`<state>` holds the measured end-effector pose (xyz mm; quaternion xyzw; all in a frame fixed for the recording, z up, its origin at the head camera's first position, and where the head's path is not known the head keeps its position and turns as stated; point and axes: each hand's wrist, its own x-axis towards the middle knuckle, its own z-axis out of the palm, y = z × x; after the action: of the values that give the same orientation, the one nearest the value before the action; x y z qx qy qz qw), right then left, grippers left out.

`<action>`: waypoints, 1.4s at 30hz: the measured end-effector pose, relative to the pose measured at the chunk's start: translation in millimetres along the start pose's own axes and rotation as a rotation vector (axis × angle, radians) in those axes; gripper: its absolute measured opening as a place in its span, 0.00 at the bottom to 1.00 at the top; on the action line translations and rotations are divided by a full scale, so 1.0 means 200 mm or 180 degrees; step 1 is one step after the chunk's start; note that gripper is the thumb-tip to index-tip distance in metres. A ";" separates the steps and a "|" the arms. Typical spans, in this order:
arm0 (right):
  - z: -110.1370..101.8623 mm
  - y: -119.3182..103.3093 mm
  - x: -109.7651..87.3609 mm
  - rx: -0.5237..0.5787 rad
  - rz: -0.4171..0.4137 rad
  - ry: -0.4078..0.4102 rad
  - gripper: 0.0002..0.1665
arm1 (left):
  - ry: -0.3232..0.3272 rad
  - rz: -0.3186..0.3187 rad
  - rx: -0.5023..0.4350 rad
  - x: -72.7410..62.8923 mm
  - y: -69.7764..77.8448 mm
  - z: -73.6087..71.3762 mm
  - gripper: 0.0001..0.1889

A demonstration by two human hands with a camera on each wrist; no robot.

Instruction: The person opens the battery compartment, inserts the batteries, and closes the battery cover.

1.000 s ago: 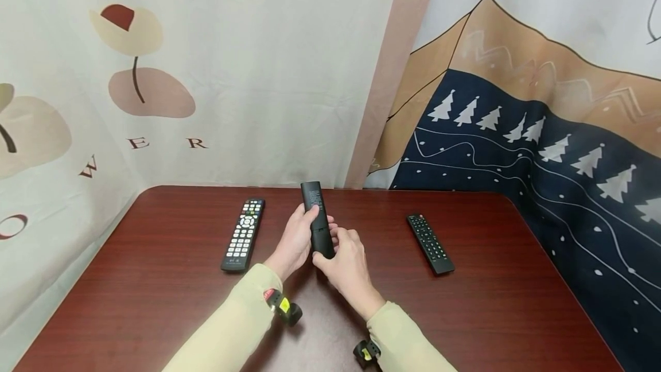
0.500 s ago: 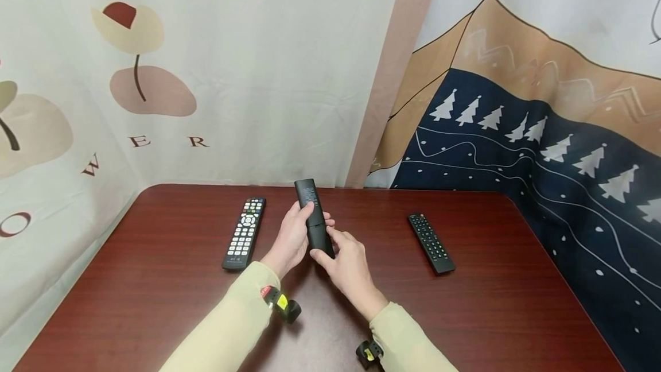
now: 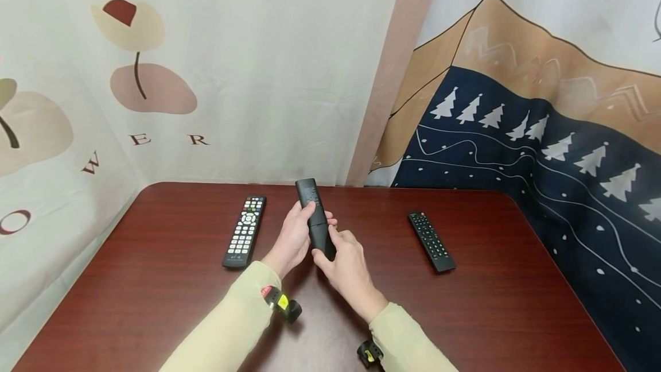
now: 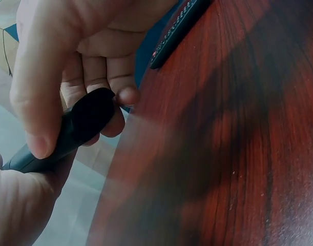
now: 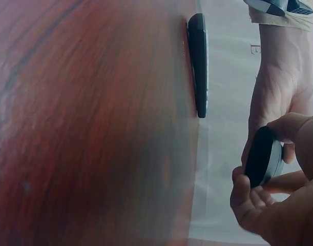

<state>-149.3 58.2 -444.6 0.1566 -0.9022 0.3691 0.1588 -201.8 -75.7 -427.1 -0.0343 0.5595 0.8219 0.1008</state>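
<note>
A black remote control [image 3: 319, 233] is held between both hands above the table. Its back faces up, showing a small printed label near the far end and a cover seam across the middle. My left hand [image 3: 292, 240] grips it from the left, thumb over the back and fingertips showing past the right edge. My right hand [image 3: 351, 266] pinches the near end between thumb and fingers. In the left wrist view the remote's dark end points at the camera, with right-hand fingers around it. The button side is hidden in the head view.
A larger remote with white buttons [image 3: 245, 234] lies face up on the left of the reddish-brown table [image 3: 155, 291]. A smaller black remote [image 3: 431, 243] lies face up on the right. Printed curtains [image 3: 268, 73] hang along the table's far edge.
Over the last second the held remote has shifted slightly left and its far end has tilted a little left. Both hands keep their hold; the two remotes on the table have stayed put.
</note>
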 end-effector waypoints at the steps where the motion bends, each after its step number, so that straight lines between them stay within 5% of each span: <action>1: 0.00 0.00 0.00 0.0010 -0.0058 -0.0035 0.35 | -0.0006 0.0005 0.0005 0.00 0.00 0.00 0.24; 10: -0.05 0.03 0.02 0.0336 -0.0307 -0.0504 0.46 | -0.0058 0.0067 0.0034 0.00 0.02 -0.03 0.24; 29: -0.05 0.02 0.02 0.0273 -0.0266 -0.0500 0.45 | -0.0073 0.0077 -0.0118 -0.01 0.02 -0.02 0.23; 35: -0.05 0.03 0.02 0.0321 -0.0221 -0.0551 0.45 | 0.0016 0.0055 0.0148 -0.03 0.04 -0.01 0.23; 42: -0.06 0.06 0.01 0.0511 -0.0163 -0.0598 0.44 | -0.0151 0.0035 0.0447 -0.03 0.03 -0.03 0.24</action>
<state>-154.7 74.7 -442.7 0.2257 -0.8764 0.4197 0.0699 -198.6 -84.7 -422.8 -0.0047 0.6134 0.7818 0.1117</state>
